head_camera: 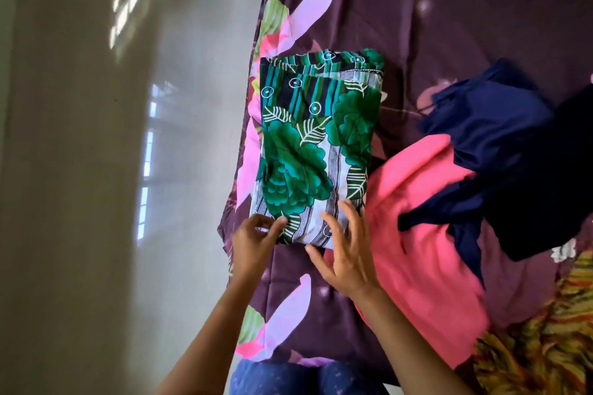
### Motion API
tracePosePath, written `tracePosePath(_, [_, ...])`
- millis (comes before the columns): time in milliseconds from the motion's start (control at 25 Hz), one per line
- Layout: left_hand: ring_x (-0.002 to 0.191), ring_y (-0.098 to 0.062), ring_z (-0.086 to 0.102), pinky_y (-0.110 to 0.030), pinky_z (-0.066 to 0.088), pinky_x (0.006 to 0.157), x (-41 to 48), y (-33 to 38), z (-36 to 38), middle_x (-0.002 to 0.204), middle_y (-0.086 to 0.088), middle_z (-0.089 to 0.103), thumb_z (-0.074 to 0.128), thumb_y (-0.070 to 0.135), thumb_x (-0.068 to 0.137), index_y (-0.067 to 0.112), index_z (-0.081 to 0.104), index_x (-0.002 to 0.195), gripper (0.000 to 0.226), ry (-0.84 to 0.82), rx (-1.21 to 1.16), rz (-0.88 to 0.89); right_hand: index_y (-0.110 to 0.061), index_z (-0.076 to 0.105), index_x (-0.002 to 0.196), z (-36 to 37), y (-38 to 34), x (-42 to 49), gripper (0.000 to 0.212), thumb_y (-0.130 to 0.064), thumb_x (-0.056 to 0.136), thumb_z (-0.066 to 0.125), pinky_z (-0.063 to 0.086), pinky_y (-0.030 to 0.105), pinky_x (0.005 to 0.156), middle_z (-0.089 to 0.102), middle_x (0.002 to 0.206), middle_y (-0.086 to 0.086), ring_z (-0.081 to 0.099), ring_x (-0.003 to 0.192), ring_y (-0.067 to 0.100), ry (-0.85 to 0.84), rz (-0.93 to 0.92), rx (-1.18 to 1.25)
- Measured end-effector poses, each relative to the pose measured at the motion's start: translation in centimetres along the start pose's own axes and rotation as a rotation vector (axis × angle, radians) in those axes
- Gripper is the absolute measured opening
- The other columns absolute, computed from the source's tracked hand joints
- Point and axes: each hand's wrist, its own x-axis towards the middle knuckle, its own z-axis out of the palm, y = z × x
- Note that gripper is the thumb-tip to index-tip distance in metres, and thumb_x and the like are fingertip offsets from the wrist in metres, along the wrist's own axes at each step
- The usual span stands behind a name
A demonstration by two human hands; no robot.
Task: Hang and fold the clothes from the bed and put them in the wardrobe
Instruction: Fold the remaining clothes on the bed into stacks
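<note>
Looking down, we see the bed [417, 26] filling most of the view, covered by a dark purple sheet printed with large pink flowers and green leaves. To its left lies a glossy pale floor [96, 170] that mirrors window light.

On the right half of the bed a loose pink garment [423, 234] is spread out and crumpled. A dark navy garment [500, 144] lies partly over its far side and trails toward the right edge of the view. Both are unfolded and blurred, so we cannot make out their cut.

Near the left edge of the bed rests the green printed garment [314, 154], folded into a neat upright rectangle. It lies just beside the pink garment and touches it along its right side. Its pattern shows big green leaves, white leaf outlines, stripes and small circles.

In the bottom right corner a yellow and orange patterned cloth [545, 346] lies on the bed below the pink garment.

Our right hand [349, 260] rests on the near right corner of the folded garment, its fingers [330, 228] spread and straight, grasping nothing. Our left hand [253, 237] is at the near left corner, thumb and curled fingers pinching the edge of the fabric there.

At the bottom of the view our blue speckled trousers [272, 375] show against the edge of the bed.
</note>
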Motion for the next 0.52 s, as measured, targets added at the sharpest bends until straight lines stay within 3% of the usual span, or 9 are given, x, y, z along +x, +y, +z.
tracePosePath(40, [0.059, -0.01, 0.06, -0.015, 0.047, 0.059, -0.4, -0.5, 0.2, 0.065, -0.001, 0.065, 0.078, 0.041, 0.072, 0.011, 0.064, 0.072, 0.033, -0.023, -0.03, -0.067, -0.012, 0.041, 0.132, 0.1, 0.2, -0.7, 0.063, -0.028, 0.078, 0.069, 0.028, 0.049, 0.112, 0.034, 0.139, 0.023, 0.037, 0.131, 0.039, -0.027, -0.028, -0.049])
tracePosePath(160, [0.062, -0.015, 0.064, -0.033, 0.055, 0.07, -0.5, -0.6, -0.1, 0.069, -0.006, 0.069, 0.084, 0.042, 0.063, 0.009, 0.069, 0.082, 0.041, -0.028, -0.213, -0.196, -0.013, 0.036, 0.14, 0.7, 0.5, -0.6, 0.076, -0.008, 0.071, 0.067, 0.025, 0.053, 0.112, 0.03, 0.144, 0.024, 0.029, 0.137, 0.04, -0.046, -0.035, -0.15])
tracePosePath(280, [0.062, -0.014, 0.066, -0.036, 0.056, 0.071, -0.4, 0.0, -0.8, 0.069, 0.001, 0.071, 0.081, 0.018, 0.071, 0.019, 0.071, 0.077, 0.012, 0.193, -0.246, -0.119, -0.016, 0.028, 0.145, 1.4, 0.6, -0.1, 0.08, 0.007, 0.073, 0.051, 0.024, 0.054, 0.112, 0.029, 0.148, 0.022, 0.025, 0.139, 0.041, -0.077, -0.061, -0.208])
tracePosePath(400, [0.064, -0.019, 0.065, -0.039, 0.055, 0.071, -0.6, -1.2, -1.6, 0.062, 0.011, 0.068, 0.076, 0.014, 0.075, 0.029, 0.067, 0.066, 0.02, 0.349, -0.332, -0.195, -0.014, 0.026, 0.148, 1.9, 0.8, -1.1, 0.077, 0.004, 0.074, 0.04, 0.028, 0.054, 0.109, 0.03, 0.151, 0.017, 0.025, 0.141, 0.033, -0.212, -0.142, -0.273])
tracePosePath(520, [0.084, -0.03, 0.066, -0.028, 0.048, 0.072, -0.8, -2.0, -1.4, 0.078, -0.002, 0.07, 0.067, 0.004, 0.08, 0.019, 0.07, 0.08, 0.015, 0.227, -0.03, -0.146, -0.008, 0.047, 0.138, 1.0, 0.9, -1.5, 0.07, -0.011, 0.069, 0.052, 0.026, 0.056, 0.109, 0.039, 0.148, 0.014, 0.032, 0.139, 0.027, -0.292, -0.141, -0.22])
